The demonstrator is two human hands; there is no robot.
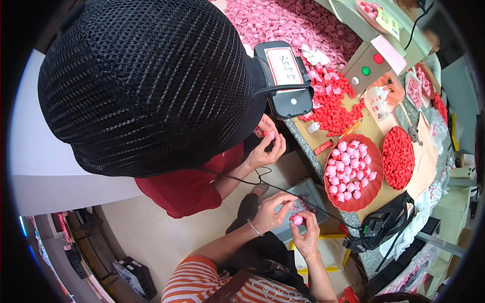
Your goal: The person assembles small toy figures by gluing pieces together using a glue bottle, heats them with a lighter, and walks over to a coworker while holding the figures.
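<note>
My right hand [306, 239] pinches a small pink ball [297, 219] with a red bit on it, between thumb and fingertips. Just left of it, my left hand [273, 211], a bracelet on its wrist, has its fingers drawn together close to the ball. Whatever those fingers may hold is too small to make out. To the right on the table, a red scalloped bowl [367, 194] holds many similar pink balls [345, 160], some with red parts showing. Beyond the bowl lies a heap of small red pieces [331, 113].
A co-worker in a black mesh cap [151, 86] fills the upper left, a co-worker's hand [270, 151] pinching a pink piece. A basket of red pieces [398, 157], a button box [371, 63] and a black strapped device [376, 227] occupy the table. A cable [283, 190] crosses between us.
</note>
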